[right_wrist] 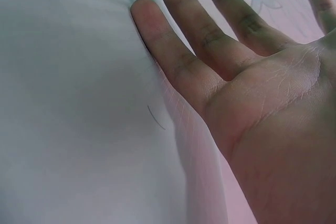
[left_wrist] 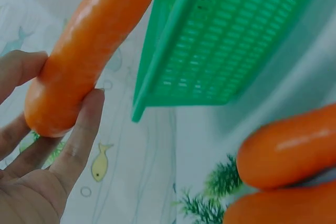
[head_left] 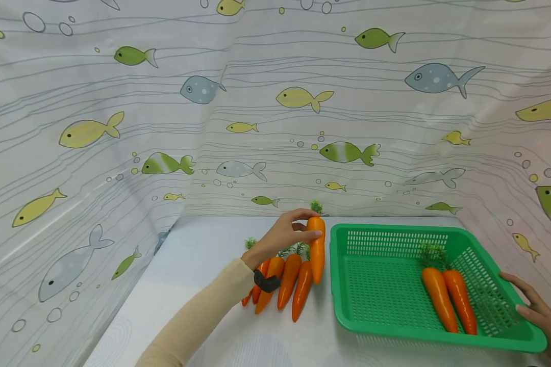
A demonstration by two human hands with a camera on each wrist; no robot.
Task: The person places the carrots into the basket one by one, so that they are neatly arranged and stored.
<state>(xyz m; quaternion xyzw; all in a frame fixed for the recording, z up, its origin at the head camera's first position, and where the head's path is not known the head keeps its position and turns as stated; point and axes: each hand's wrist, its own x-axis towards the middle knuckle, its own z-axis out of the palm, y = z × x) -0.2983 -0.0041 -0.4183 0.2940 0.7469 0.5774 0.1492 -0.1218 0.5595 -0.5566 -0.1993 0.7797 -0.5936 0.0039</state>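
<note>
In the head view my left hand (head_left: 298, 227) holds an orange carrot (head_left: 318, 250) by its thick end, between thumb and fingers. The carrot hangs tip down beside the left rim of a green basket (head_left: 334, 270). The left wrist view shows this carrot (left_wrist: 89, 51) in the fingers, with a bit of green leaf behind them. Two carrots (head_left: 440, 300) with leafy tops lie in the basket's right part. At the basket's right rim is my right hand (head_left: 539, 311), thumb and a finger touching the rim. The right wrist view shows its other fingers (right_wrist: 178, 66) extended near the basket.
Several carrots (head_left: 289, 283) lie side by side on the white table (head_left: 202, 244) left of the basket, partly hidden by my left wrist. A dark band (head_left: 266, 280) circles that wrist. Behind and at both sides hangs a fish-print sheet (head_left: 257, 112).
</note>
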